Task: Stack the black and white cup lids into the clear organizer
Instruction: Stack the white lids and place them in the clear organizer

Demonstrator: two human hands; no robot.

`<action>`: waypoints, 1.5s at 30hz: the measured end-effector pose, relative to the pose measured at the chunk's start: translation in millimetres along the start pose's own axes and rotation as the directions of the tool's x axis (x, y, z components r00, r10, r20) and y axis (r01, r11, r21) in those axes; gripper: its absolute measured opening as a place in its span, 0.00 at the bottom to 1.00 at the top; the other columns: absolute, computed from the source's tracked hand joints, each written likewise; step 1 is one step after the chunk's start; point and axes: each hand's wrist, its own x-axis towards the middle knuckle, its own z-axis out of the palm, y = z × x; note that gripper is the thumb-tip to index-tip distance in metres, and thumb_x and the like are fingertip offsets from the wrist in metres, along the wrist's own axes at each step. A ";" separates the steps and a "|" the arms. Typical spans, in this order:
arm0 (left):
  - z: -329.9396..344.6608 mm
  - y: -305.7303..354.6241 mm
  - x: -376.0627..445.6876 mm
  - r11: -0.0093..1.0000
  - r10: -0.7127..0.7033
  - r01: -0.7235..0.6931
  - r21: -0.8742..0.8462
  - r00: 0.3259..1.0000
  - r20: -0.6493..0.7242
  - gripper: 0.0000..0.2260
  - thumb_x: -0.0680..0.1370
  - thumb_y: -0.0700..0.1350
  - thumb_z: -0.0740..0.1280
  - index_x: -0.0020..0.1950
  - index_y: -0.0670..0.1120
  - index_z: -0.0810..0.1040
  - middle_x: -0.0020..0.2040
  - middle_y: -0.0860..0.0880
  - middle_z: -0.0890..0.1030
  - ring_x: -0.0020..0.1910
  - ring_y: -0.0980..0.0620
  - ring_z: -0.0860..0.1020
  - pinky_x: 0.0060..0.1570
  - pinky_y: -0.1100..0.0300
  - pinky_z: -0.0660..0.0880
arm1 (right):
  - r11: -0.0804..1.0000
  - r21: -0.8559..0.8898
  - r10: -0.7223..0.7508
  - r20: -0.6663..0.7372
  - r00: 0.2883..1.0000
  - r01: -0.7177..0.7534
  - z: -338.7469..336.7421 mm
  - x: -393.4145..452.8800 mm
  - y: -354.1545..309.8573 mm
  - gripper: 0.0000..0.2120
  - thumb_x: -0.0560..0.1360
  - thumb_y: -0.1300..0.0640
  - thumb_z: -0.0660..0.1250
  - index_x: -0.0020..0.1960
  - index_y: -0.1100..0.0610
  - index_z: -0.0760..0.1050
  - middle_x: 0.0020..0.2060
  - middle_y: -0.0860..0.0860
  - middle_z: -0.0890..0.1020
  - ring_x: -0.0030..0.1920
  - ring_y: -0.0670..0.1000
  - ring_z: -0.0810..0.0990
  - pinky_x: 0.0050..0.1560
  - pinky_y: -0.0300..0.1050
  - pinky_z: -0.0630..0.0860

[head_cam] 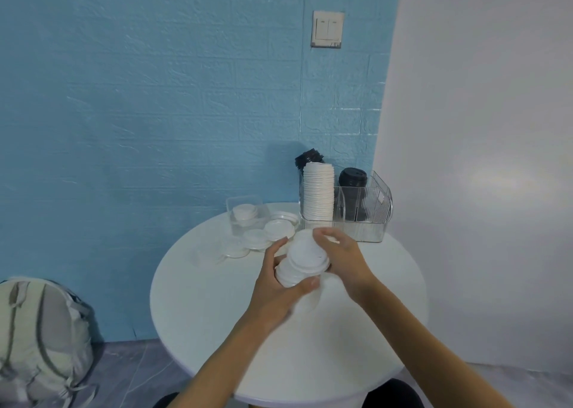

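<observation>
I am holding a short stack of white lids just in front of the clear organizer, left hand curled under it, right hand gripping its rim. I am judging them light, thin, slippery plastic, prone to sliding apart; rim grips suit best. They are looking round, matte, and nested unevenly.

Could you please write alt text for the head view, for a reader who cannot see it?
Two hands, left hand and right hand, hold a small stack of white lids above a round white table. Behind it, a clear organizer holds white and black lid stacks; loose white lids lie to its left.
</observation>
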 end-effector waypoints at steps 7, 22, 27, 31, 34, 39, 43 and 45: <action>-0.8 -0.2 1.4 0.999 -0.005 0.004 0.053 1.000 0.008 0.37 0.64 0.47 0.85 0.68 0.64 0.72 0.60 0.67 0.80 0.61 0.64 0.78 0.60 0.63 0.76 | 0.938 -0.330 -0.084 0.085 0.993 0.108 5.5 5.8 22.7 0.07 0.72 0.44 0.77 0.44 0.46 0.83 0.47 0.46 0.83 0.49 0.46 0.81 0.53 0.41 0.75; 1.4 0.0 -0.8 0.994 -0.044 0.043 0.096 0.999 0.008 0.27 0.64 0.55 0.83 0.62 0.60 0.80 0.58 0.61 0.83 0.58 0.60 0.80 0.64 0.51 0.77 | 0.873 -0.461 -0.131 0.098 0.987 0.161 -3.6 8.1 31.7 0.10 0.78 0.47 0.70 0.43 0.51 0.84 0.43 0.43 0.82 0.47 0.45 0.80 0.50 0.39 0.74; 1.0 -1.2 0.2 0.992 -0.072 0.073 0.101 0.997 -0.019 0.30 0.61 0.60 0.82 0.62 0.61 0.80 0.59 0.63 0.82 0.59 0.62 0.79 0.65 0.53 0.76 | 0.794 -0.552 -0.312 -0.009 0.950 0.255 -8.8 41.1 19.6 0.11 0.76 0.46 0.72 0.47 0.53 0.83 0.42 0.41 0.80 0.45 0.41 0.78 0.46 0.38 0.72; 0.7 0.0 -0.1 0.992 -0.091 0.092 0.091 0.996 -0.023 0.29 0.61 0.60 0.81 0.60 0.62 0.80 0.57 0.63 0.83 0.57 0.63 0.79 0.64 0.54 0.77 | 0.664 -0.733 -0.191 0.028 0.981 0.151 -2.8 69.0 38.2 0.24 0.68 0.36 0.76 0.58 0.49 0.80 0.54 0.44 0.74 0.55 0.47 0.74 0.57 0.44 0.72; 0.7 1.0 0.3 0.991 -0.103 0.104 0.081 0.995 -0.019 0.29 0.60 0.60 0.81 0.60 0.63 0.80 0.57 0.62 0.83 0.57 0.62 0.80 0.63 0.53 0.77 | 0.671 -0.727 -0.178 0.032 0.984 0.145 4.6 76.6 50.1 0.27 0.67 0.35 0.77 0.60 0.48 0.77 0.56 0.44 0.72 0.57 0.48 0.75 0.58 0.43 0.72; -1.1 0.7 -0.1 0.993 -0.103 0.104 0.064 0.995 -0.011 0.30 0.60 0.60 0.81 0.61 0.61 0.80 0.58 0.61 0.83 0.58 0.61 0.80 0.65 0.53 0.77 | 0.741 -0.651 -0.233 -0.022 0.972 0.163 4.3 67.2 44.2 0.25 0.69 0.42 0.78 0.62 0.49 0.78 0.60 0.47 0.76 0.57 0.46 0.76 0.56 0.40 0.69; -0.2 -0.2 -0.1 0.994 -0.098 0.098 0.056 0.995 -0.002 0.29 0.63 0.58 0.82 0.63 0.61 0.79 0.60 0.62 0.82 0.59 0.63 0.79 0.65 0.56 0.76 | 0.849 -0.492 -0.247 -0.047 0.968 0.193 -9.3 38.7 15.8 0.19 0.72 0.46 0.76 0.61 0.48 0.78 0.60 0.46 0.78 0.59 0.47 0.76 0.57 0.42 0.70; 0.7 -0.2 -0.1 0.994 -0.094 0.094 0.053 0.996 -0.005 0.30 0.65 0.55 0.83 0.64 0.62 0.77 0.61 0.62 0.82 0.58 0.66 0.79 0.64 0.60 0.75 | 0.902 -0.370 -0.246 -0.023 0.969 0.220 -12.4 16.0 3.7 0.14 0.74 0.49 0.75 0.58 0.47 0.80 0.59 0.43 0.80 0.58 0.46 0.78 0.55 0.39 0.71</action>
